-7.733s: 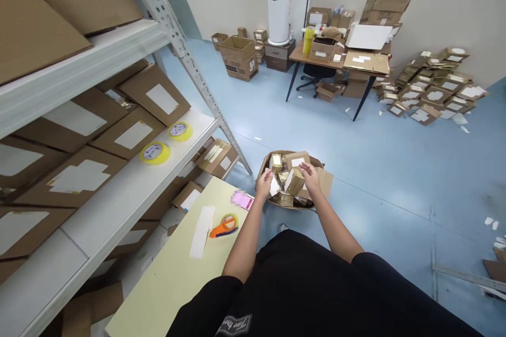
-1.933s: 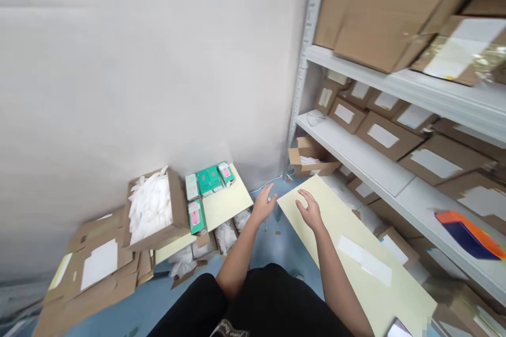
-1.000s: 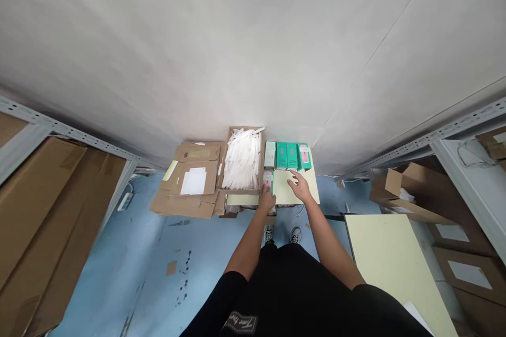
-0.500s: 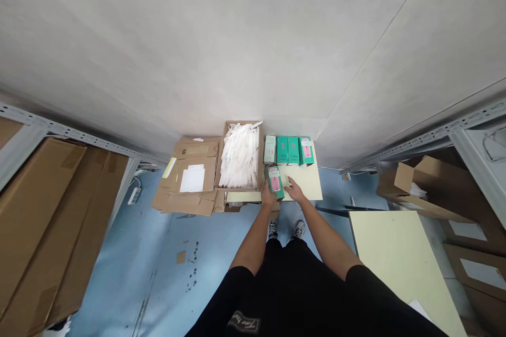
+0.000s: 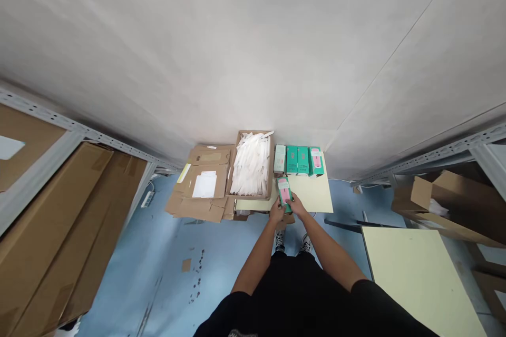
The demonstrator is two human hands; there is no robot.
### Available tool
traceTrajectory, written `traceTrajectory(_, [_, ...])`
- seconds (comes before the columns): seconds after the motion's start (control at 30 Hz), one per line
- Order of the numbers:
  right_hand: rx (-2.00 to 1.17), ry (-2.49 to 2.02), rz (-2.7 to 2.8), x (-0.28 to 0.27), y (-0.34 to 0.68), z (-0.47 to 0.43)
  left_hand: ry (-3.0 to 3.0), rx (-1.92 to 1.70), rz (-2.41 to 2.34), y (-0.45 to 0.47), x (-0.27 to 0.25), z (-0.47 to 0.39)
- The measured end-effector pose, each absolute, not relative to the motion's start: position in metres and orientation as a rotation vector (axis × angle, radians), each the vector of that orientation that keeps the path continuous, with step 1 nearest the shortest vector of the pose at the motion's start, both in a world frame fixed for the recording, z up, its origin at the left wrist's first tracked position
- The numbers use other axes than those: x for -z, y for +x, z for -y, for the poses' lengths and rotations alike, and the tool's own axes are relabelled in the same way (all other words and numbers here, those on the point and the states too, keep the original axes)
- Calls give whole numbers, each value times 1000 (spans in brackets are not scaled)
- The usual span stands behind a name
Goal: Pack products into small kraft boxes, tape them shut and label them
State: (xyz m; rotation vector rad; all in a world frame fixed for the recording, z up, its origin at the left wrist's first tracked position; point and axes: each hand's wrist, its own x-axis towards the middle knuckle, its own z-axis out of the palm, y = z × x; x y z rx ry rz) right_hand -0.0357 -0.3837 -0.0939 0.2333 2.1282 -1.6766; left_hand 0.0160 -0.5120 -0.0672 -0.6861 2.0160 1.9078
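The right hand (image 5: 296, 205), open beside the green box (image 5: 284, 189) a moment ago, now closes on it. With the left hand (image 5: 277, 211), it grips the near end from both sides. The box is at the front of the table (image 5: 314, 195); any lift is unclear.

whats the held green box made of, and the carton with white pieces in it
Held box: probably printed card, smooth, given its crisp edges and flat coloured face. Carton: likely cardboard, matt brown, with thin, straight walls. White pieces: paper or plastic, too small to tell.
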Motion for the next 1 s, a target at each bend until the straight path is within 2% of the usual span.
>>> traceTrajectory(0.23, [1862,469,-2164,60,-16,351,-395,-1930,-2081,16,53,492])
traceTrajectory(0.47, [2156,560,-2234,1,-10,288,123,-1784,-2166,-30,-5,444])
traceTrajectory(0.7, [2365,857,-2338,-44,42,167,520,-1646,-2082,-19,-54,314])
traceTrajectory(1.0, [2553,1388,-2337,-63,188,18,858,-1436,-1834,77,-72,128])
